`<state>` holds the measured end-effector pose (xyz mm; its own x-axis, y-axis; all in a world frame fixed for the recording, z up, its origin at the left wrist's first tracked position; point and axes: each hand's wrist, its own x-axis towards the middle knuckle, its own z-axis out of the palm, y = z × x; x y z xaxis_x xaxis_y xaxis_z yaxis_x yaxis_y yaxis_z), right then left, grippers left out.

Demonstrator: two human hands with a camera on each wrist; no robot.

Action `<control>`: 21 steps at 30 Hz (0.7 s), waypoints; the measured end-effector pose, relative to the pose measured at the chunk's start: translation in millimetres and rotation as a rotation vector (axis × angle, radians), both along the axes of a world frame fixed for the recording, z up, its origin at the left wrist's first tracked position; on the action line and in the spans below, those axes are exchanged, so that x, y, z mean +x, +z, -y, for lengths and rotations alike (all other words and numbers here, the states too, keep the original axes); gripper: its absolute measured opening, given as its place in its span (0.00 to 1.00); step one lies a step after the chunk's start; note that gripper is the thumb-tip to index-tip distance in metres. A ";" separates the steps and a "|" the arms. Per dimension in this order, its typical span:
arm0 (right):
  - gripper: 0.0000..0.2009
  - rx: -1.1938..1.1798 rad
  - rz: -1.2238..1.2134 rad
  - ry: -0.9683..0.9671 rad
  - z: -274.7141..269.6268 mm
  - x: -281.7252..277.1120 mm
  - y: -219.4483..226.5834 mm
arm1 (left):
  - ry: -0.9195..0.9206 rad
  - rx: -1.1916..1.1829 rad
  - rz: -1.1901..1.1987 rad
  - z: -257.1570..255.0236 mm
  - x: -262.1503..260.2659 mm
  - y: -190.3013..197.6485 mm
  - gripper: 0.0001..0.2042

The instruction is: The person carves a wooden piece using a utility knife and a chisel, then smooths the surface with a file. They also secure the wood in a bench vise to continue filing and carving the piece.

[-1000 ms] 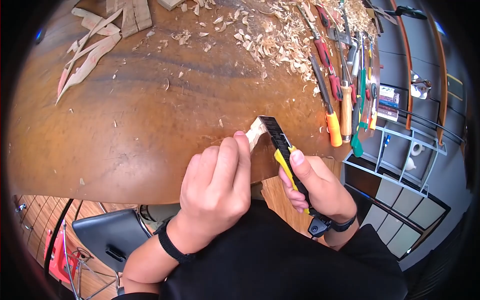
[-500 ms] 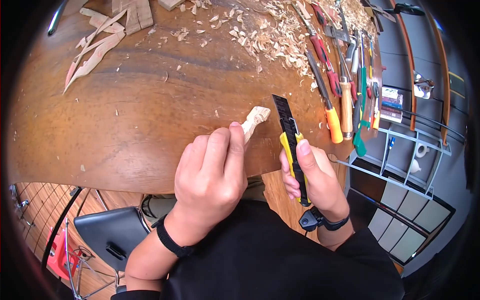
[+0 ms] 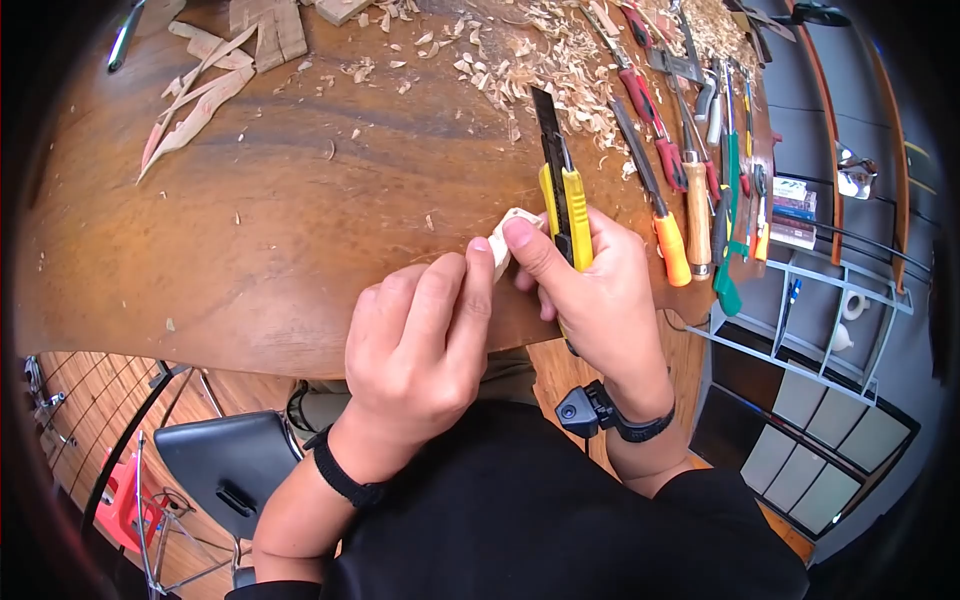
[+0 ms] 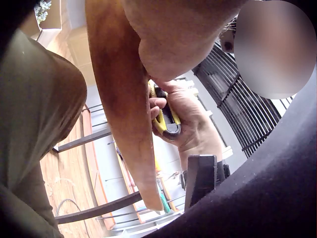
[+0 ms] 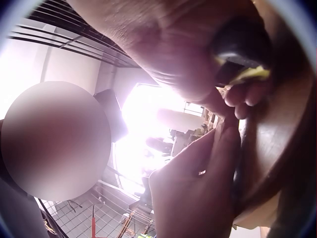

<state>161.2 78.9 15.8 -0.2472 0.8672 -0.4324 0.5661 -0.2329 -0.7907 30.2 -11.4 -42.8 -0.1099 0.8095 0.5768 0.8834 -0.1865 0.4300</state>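
Pale carved wood piece [image 3: 498, 246] is sitting between the hands, above the near edge of the tabletop [image 3: 270, 260], left hand [image 3: 415, 340] pinching it, right hand [image 3: 602, 305] gripping a yellow-and-black cutter [image 3: 577, 215], blade [image 3: 546, 118] pointing forward, its thumb touching the wood's far end.

The head view is bright and mostly sharp, with soft reflections on the table [image 3: 270, 240], but its edges are curved and dark. In the right wrist view, strong white glare stands behind the hands [image 5: 198, 183], which look dim and soft.
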 end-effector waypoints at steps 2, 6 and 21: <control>0.16 0.001 -0.107 -0.016 -0.4 0.4 -1.5 | 0.022 0.016 0.014 -0.2 1.6 -3.0 0.18; 0.11 -0.090 -0.242 0.007 -2.8 11.0 -2.7 | 0.038 0.056 0.035 -1.1 2.8 -4.8 0.20; 0.09 -0.126 -0.404 -0.019 -0.2 24.3 -9.7 | -0.025 0.057 0.061 -2.0 4.1 1.5 0.19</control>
